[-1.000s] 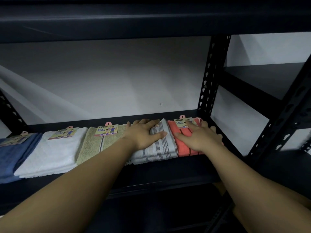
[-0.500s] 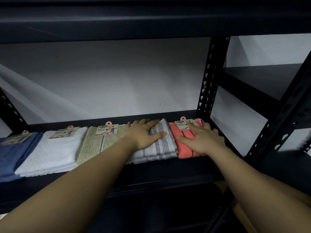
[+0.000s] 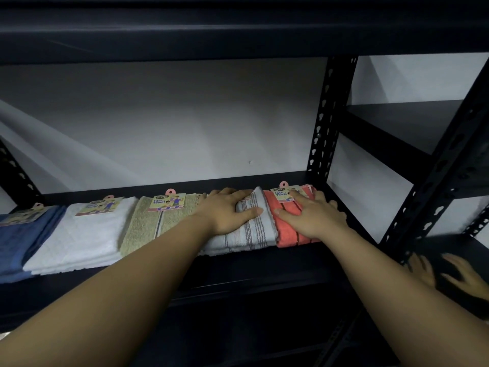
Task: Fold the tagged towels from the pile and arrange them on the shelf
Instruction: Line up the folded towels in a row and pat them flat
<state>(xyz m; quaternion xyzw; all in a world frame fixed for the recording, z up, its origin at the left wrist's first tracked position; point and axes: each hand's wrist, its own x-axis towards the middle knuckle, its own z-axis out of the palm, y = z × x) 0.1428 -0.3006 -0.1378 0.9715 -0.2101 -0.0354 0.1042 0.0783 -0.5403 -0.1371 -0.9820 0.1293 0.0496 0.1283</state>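
Five folded towels lie in a row on the dark shelf (image 3: pixel 264 263), edge to edge. Far left of the fingers sits the blue towel (image 3: pixel 18 242), then the white towel (image 3: pixel 79 239), then the olive towel (image 3: pixel 148 226), each with a card tag at its back edge. The left hand (image 3: pixel 227 213) rests flat on the grey striped towel (image 3: pixel 246 231), fingers straight and spread, thumb stretched along the cloth toward the right; it presses rather than grips. Just right of that thumb, the right hand (image 3: pixel 312 215) lies flat on the coral towel (image 3: pixel 288 231), fingers relaxed, the forefinger reaching up to the coral towel's tag (image 3: pixel 284 194). Past the little finger stands the shelf's rear post (image 3: pixel 325 133), close beside the coral towel.

The step in hand looks like squaring the last two towels. To do it well, keep both palms flat, press lightly, and nudge the coral towel toward the left thumb until the seam closes without the fold bunching. Smooth toward the front edge so the fronts line up, and leave the tag lying face up.
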